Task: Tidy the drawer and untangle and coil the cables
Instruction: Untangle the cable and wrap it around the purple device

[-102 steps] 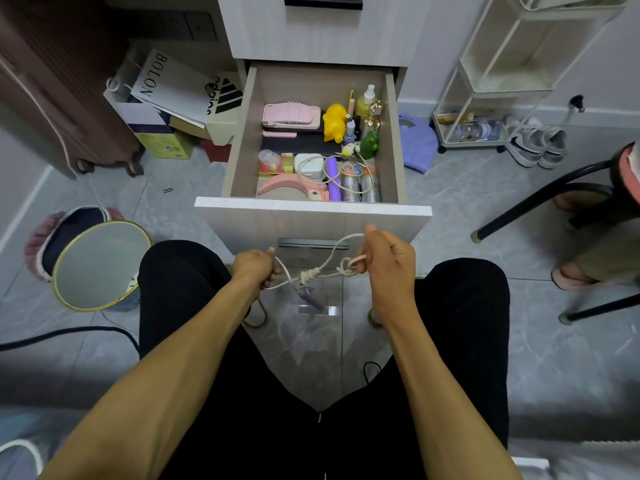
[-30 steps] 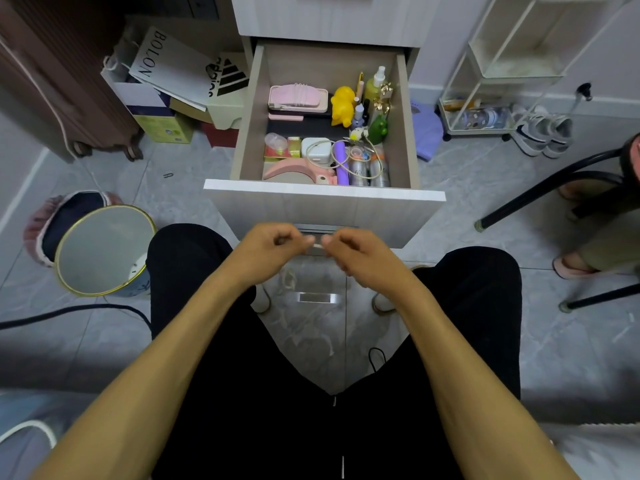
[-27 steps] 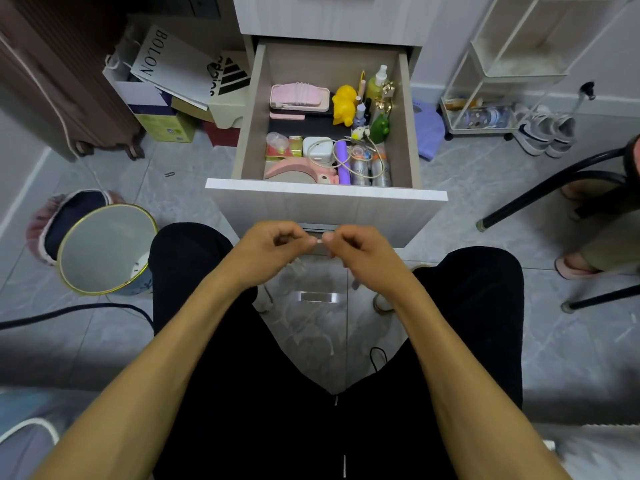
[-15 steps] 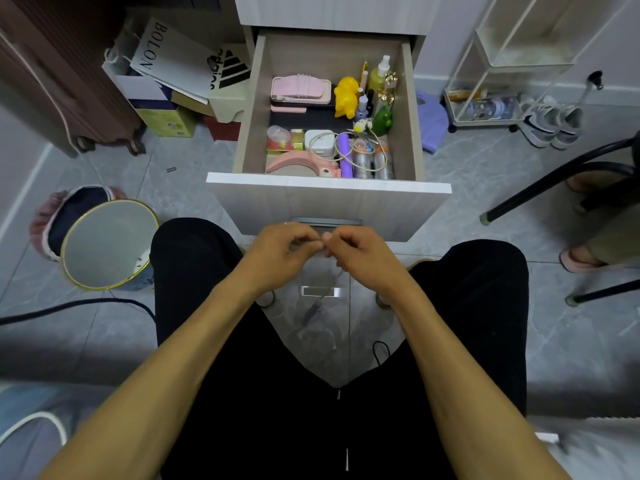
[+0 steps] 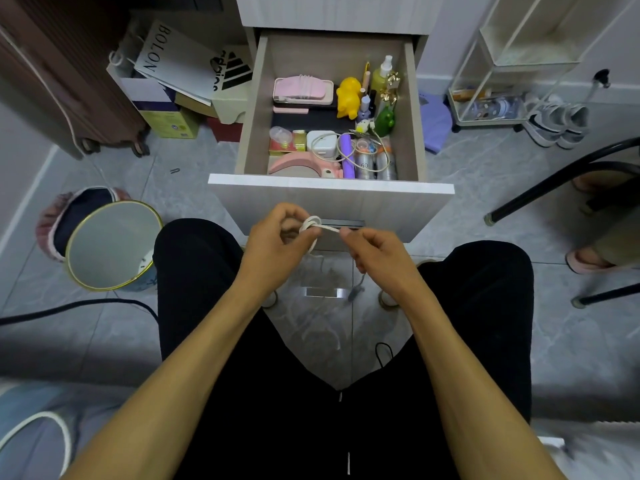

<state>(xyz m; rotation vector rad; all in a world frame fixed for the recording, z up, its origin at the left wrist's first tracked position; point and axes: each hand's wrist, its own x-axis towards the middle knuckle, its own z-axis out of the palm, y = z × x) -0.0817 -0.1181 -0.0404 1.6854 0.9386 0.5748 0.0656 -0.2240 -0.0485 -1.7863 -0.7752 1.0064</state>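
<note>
My left hand (image 5: 277, 244) pinches a small coil of white cable (image 5: 311, 227) just below the front of the open drawer (image 5: 329, 188). My right hand (image 5: 374, 252) holds the cable's strand a little to the right, pulled taut from the coil. The cable's plug end (image 5: 356, 292) dangles below my right hand. Inside the drawer, another white cable (image 5: 346, 148) lies looped over a white charger (image 5: 322, 142) and a purple tube (image 5: 347, 155), next to a pink case (image 5: 303, 90), a yellow toy (image 5: 348, 97) and small bottles.
A gold-rimmed bin (image 5: 110, 244) stands on the floor at left, with a black cord (image 5: 69, 308) beside it. Boxes and paper bags (image 5: 180, 74) sit left of the cabinet. A wire rack (image 5: 512, 64), shoes (image 5: 557, 123) and a black chair leg (image 5: 561, 181) are at right, near another person's foot (image 5: 585, 263).
My hands were pressed together on the cable; now they have drawn slightly apart, showing a small white coil at my left fingers and a short taut strand to my right hand.
</note>
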